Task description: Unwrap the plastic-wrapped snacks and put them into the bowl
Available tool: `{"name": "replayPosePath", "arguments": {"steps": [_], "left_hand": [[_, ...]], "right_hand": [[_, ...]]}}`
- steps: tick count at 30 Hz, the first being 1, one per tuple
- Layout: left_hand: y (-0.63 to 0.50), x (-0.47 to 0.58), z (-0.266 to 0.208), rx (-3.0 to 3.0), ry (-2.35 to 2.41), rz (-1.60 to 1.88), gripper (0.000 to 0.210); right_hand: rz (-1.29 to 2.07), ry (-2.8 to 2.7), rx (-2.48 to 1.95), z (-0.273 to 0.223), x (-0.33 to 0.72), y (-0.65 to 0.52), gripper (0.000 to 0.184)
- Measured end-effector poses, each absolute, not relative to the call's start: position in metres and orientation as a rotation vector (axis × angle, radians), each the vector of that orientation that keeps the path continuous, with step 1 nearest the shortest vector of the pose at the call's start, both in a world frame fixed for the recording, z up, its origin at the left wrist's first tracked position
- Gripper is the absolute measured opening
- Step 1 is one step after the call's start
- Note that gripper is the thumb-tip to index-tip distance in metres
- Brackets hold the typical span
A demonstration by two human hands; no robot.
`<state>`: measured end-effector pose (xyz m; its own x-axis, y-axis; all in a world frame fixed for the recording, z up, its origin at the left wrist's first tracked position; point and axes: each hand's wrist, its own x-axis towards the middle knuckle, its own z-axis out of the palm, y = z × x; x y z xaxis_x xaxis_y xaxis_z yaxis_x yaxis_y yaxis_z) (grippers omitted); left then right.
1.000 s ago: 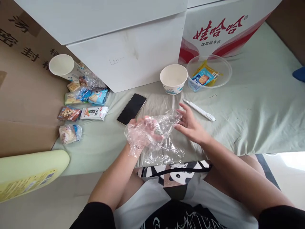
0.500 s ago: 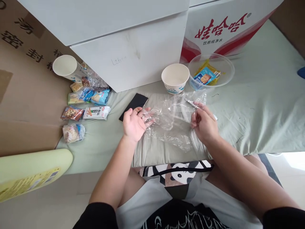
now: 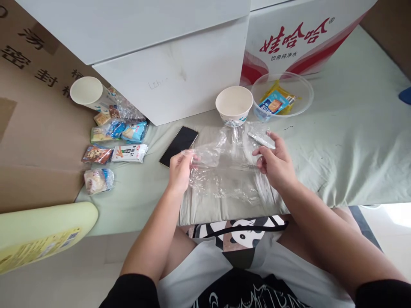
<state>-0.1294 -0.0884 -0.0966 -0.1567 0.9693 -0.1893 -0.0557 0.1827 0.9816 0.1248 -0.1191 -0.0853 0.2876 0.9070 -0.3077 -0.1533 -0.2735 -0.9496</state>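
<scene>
A crumpled clear plastic bag (image 3: 224,182) stretches between my two hands over the green cloth. My left hand (image 3: 180,170) pinches its left edge, thumb and fingers pressed together. At the other side, my right hand (image 3: 278,162) has its index finger raised and the lower fingers curled against the film. A narrow silver-white strip (image 3: 261,140) lies by the right fingertips; its kind cannot be made out. Beyond the bag stands a white paper bowl (image 3: 234,105), upright. Beside the left hand lies a black phone (image 3: 179,145).
A clear plastic bowl (image 3: 306,96) with a blue biscuit packet (image 3: 273,102) stands right of the paper bowl. Several wrapped snacks (image 3: 130,153) and a tilted paper cup (image 3: 86,90) sit at left. White cartons (image 3: 199,72) wall the back. A yellow-green container (image 3: 48,231) is at lower left.
My left hand has turned from palm-up with spread fingers to a pinch on the bag's edge. The film is pulled straighter. My right index finger has lifted away from the thumb.
</scene>
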Motion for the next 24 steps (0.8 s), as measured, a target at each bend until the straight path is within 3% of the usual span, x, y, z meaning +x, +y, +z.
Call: {"name": "replayPosePath", "arguments": {"steps": [3,7,15,19,24], "left_hand": [[-0.083,-0.132,-0.084,0.594,1.348,1.095,0.049],[-0.078,-0.136,-0.069,0.326,1.315,0.955,0.044],[-0.081,-0.145,-0.073,0.493,1.218,1.05,0.044],[-0.087,-0.147,-0.079,0.873,1.172,1.228,0.036],[-0.094,-0.149,-0.082,1.194,1.141,1.023,0.042]], "right_hand": [[1.167,-0.86,-1.436,-0.091,0.127,-0.124,0.077],[1.184,-1.145,-1.343,-0.096,0.124,-0.136,0.083],[1.039,-0.87,-1.283,-0.088,0.13,-0.129,0.017],[1.113,-0.821,-1.28,-0.086,0.132,-0.127,0.018],[1.03,-0.816,-1.31,-0.086,0.132,-0.127,0.017]]}}
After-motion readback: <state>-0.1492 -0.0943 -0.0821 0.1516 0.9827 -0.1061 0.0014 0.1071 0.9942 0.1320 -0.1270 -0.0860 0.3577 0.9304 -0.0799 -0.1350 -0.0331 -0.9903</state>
